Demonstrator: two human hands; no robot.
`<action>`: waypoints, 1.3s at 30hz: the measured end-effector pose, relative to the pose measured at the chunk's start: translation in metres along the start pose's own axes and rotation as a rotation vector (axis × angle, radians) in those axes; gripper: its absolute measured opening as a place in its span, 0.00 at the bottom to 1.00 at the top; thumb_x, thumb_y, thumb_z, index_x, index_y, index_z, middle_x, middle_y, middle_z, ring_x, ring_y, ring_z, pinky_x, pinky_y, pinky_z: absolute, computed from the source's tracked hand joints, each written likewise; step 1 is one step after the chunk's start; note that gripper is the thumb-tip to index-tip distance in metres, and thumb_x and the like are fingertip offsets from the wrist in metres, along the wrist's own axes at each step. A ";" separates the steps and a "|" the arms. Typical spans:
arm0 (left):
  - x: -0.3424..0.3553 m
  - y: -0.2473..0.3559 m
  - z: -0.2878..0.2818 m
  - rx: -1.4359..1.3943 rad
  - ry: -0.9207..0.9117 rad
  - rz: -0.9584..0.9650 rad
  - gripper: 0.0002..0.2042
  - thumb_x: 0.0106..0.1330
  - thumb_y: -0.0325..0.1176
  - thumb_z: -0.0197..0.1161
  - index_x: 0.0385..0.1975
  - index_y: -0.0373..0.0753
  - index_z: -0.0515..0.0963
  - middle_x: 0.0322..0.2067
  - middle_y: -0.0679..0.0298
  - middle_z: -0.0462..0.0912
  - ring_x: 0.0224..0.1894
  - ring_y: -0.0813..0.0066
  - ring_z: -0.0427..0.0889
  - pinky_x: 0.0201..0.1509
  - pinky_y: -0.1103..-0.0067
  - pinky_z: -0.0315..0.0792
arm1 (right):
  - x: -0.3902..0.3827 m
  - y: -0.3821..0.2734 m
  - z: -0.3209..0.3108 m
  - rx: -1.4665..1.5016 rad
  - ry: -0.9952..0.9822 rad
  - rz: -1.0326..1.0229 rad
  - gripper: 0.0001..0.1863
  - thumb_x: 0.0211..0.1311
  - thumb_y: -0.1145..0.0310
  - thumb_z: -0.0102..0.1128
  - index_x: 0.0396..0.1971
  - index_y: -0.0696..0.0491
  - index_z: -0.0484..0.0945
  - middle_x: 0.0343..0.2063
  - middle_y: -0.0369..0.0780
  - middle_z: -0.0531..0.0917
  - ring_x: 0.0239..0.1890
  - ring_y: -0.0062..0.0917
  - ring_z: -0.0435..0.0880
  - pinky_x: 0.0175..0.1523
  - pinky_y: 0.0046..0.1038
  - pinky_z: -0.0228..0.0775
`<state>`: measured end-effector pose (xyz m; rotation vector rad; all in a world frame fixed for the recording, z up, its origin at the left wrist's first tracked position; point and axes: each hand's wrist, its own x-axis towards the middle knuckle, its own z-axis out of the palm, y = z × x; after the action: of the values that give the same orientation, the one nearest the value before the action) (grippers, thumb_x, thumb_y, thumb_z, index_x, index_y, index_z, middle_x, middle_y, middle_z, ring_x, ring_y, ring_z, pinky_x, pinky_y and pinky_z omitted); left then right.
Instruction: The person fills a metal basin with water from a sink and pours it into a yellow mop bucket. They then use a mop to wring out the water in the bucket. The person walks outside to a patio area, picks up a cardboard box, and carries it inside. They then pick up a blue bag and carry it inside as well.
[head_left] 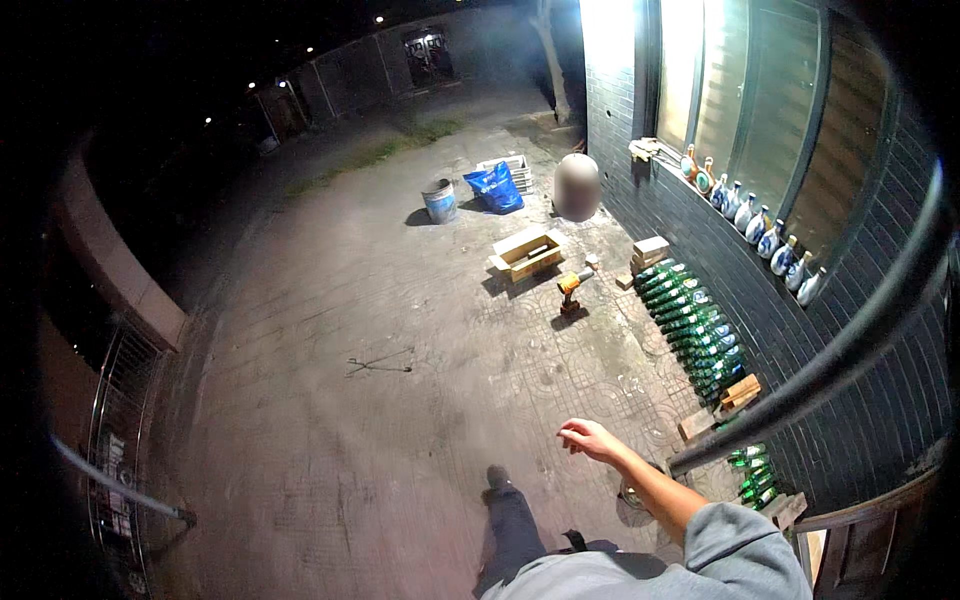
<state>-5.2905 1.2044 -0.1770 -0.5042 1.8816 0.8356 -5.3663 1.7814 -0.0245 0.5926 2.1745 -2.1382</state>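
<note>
My right hand (588,438) reaches out over the paved ground at the lower middle, its bare forearm coming from a grey short sleeve. Its fingers are loosely bent and slightly apart, and I see nothing in them. My left hand does not show. Ahead of the right hand, an orange and black cordless power tool (569,290) stands upright on the paving, apart from the hand. Beyond it sits an open wooden box (528,256) with something dark inside. Thin dark metal tongs (380,364) lie on the ground to the left.
Green bottles (692,325) lie stacked along the dark brick wall at right, with bricks (648,250) at the end. Decorated bottles (745,212) line the windowsill. A bucket (439,202), blue bag (494,188), white crate (520,172) and blurred rounded object (577,187) stand farther off.
</note>
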 end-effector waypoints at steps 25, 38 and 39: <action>0.325 1.250 -0.152 0.215 0.105 0.972 0.15 0.51 0.32 0.68 0.38 0.36 0.76 0.32 0.61 0.80 0.38 0.72 0.79 0.44 0.73 0.74 | 0.830 -0.060 -0.231 -0.246 0.299 0.332 0.24 0.59 0.49 0.49 0.33 0.58 0.78 0.22 0.43 0.80 0.27 0.26 0.79 0.35 0.29 0.72; 0.510 1.727 -0.024 1.420 -0.430 1.291 0.16 0.62 0.46 0.50 0.33 0.40 0.78 0.29 0.51 0.79 0.34 0.51 0.78 0.39 0.65 0.71 | 1.187 -0.314 -0.383 0.957 0.012 0.202 0.28 0.67 0.49 0.43 0.53 0.59 0.68 0.49 0.43 0.76 0.49 0.29 0.77 0.52 0.29 0.70; 0.533 1.755 -0.010 1.430 -0.520 1.383 0.17 0.63 0.47 0.48 0.32 0.40 0.78 0.28 0.52 0.79 0.33 0.52 0.79 0.38 0.65 0.72 | 1.202 -0.306 -0.395 1.050 0.219 0.254 0.25 0.67 0.53 0.44 0.52 0.59 0.69 0.48 0.44 0.76 0.46 0.31 0.79 0.52 0.28 0.71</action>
<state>-6.6823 2.3941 -0.0752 1.8289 1.6046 0.1119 -6.4748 2.4628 -0.0563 1.0765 0.7633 -3.0049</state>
